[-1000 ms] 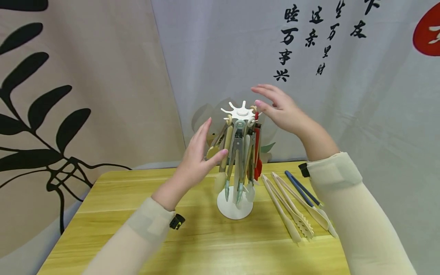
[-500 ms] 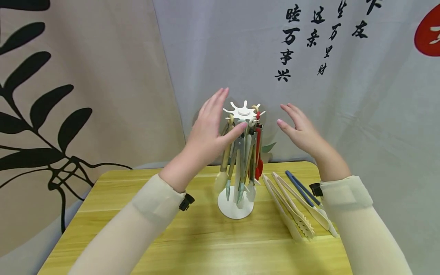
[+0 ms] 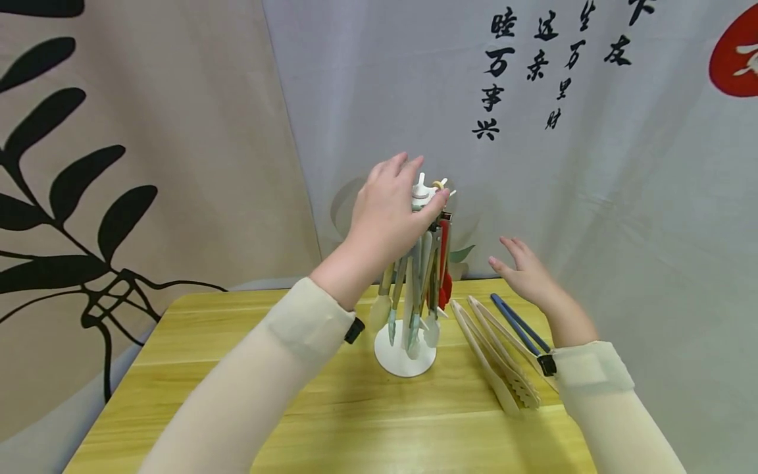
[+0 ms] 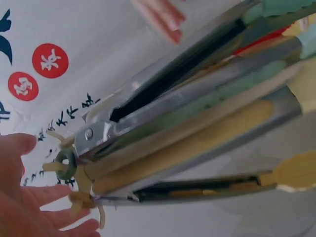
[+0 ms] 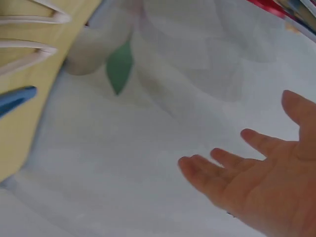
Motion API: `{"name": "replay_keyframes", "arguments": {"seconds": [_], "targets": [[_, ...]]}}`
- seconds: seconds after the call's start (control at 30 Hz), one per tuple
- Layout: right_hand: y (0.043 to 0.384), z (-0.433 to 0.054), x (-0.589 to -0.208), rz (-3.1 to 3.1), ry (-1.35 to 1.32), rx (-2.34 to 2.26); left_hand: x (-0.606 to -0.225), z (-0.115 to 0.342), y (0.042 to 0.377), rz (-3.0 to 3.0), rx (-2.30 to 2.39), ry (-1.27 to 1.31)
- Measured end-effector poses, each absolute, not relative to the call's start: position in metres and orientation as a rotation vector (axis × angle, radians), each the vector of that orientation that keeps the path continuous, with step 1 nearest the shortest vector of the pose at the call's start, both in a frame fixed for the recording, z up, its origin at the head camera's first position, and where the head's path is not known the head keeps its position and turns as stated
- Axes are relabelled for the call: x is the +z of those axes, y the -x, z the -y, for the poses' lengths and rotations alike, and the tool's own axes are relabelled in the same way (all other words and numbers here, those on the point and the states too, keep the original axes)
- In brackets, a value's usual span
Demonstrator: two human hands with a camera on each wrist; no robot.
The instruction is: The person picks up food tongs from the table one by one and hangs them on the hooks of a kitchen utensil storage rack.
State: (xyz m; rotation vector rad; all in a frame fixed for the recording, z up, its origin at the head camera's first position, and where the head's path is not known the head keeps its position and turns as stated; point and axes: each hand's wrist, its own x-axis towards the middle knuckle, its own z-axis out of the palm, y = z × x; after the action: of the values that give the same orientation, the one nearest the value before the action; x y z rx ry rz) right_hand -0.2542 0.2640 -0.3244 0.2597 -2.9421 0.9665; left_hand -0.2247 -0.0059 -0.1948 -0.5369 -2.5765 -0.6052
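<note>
A white rotating rack (image 3: 393, 363) stands on the table, with several kitchen tongs (image 4: 98, 134) hung from its star-shaped top, some with yellow, green or red tips. My left hand (image 3: 386, 209) is at the rack's top, its fingers spread and fairly straight around the hooks. In the left wrist view, fingertips are right at the hooks and a hanging ring (image 4: 65, 165). The left hand covers much of the top in the head view. My right hand (image 3: 529, 275) is raised to the right of the rack, palm and fingers spread, holding nothing.
Beige tongs (image 3: 485, 368) lie on the wooden table (image 3: 331, 421) to the right of the rack. Beside them are blue-handled tongs (image 3: 512, 316), partly hidden by the right arm. A printed cloth (image 3: 367, 79) hangs behind the table's far edge.
My left hand has moved right and up, from beside the rack to its top. The right hand has drawn away from the rack's top, right and down. The tongs on the table stay put.
</note>
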Motion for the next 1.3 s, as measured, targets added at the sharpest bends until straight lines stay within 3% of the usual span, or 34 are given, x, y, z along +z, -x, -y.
{"name": "replay_keyframes", "arguments": {"seconds": [0.53,1.07,1.3], "targets": [[0.256,-0.291,-0.392,3.181,-0.105,0.854,-0.197,-0.006,0.228,2.643,-0.381,0.463],[0.257,-0.295,-0.437,3.386,0.002,0.679,-0.196,-0.008,0.231,2.628,-0.397,0.564],[0.255,-0.295,-0.454,3.441,0.182,0.739,-0.195,-0.004,0.232,2.642,-0.349,0.645]]}}
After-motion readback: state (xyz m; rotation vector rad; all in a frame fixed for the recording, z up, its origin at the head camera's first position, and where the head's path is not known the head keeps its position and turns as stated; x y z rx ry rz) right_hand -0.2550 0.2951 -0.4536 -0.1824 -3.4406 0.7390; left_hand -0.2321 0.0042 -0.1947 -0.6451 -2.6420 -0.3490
